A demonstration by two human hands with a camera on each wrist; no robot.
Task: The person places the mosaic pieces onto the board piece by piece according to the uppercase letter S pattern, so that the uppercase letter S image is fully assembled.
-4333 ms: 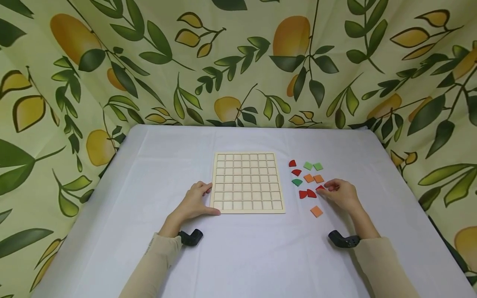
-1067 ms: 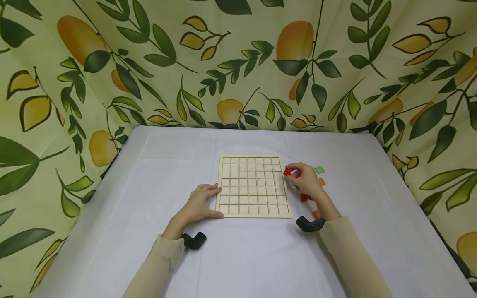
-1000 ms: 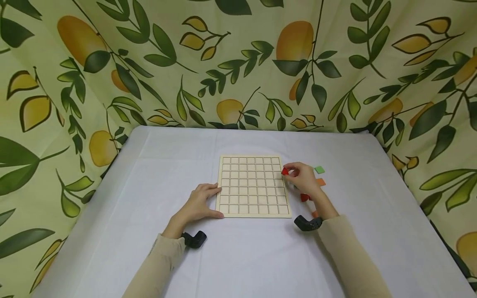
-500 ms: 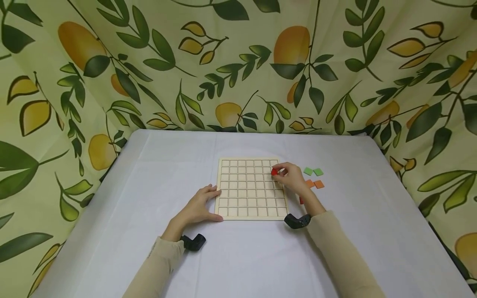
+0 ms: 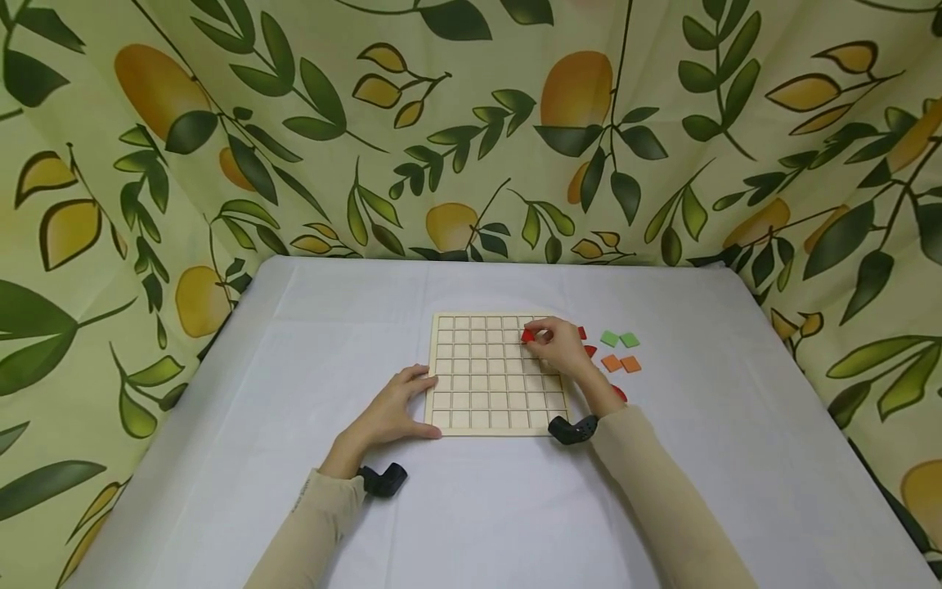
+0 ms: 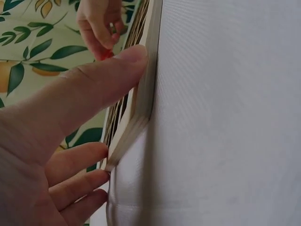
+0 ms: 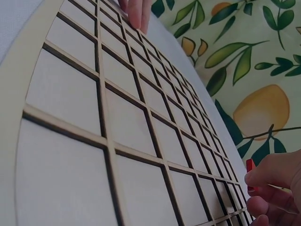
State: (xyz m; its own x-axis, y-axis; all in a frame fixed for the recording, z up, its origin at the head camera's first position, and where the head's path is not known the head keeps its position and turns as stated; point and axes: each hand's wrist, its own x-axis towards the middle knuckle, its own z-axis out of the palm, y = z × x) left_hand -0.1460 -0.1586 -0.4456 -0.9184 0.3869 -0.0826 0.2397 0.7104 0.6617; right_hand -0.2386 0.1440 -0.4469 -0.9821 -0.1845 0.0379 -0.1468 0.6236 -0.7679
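A square wooden grid board (image 5: 480, 384) lies on the white-covered table. Between thumb and fingers of my right hand (image 5: 561, 347) is a small red quarter-circle piece (image 5: 527, 335), held over the upper right cells. The right wrist view shows this red piece (image 7: 249, 173) edge-on at the fingertips. My left hand (image 5: 388, 407) rests at the board's near left corner, the thumb on the near edge and extended fingers against the left side. In the left wrist view the thumb (image 6: 94, 84) lies on the board's edge.
Right of the board lie light green squares (image 5: 610, 338), orange squares (image 5: 630, 364) and red quarter-circles (image 5: 619, 393), some partly hidden by my right hand and forearm. A black device (image 5: 383, 480) sits on each wrist. A patterned curtain (image 5: 471, 123) hangs behind the table.
My right hand has picked up a red quarter-circle from the pieces on the right and moved left with it, over the board. My left hand has stayed at the board's corner.
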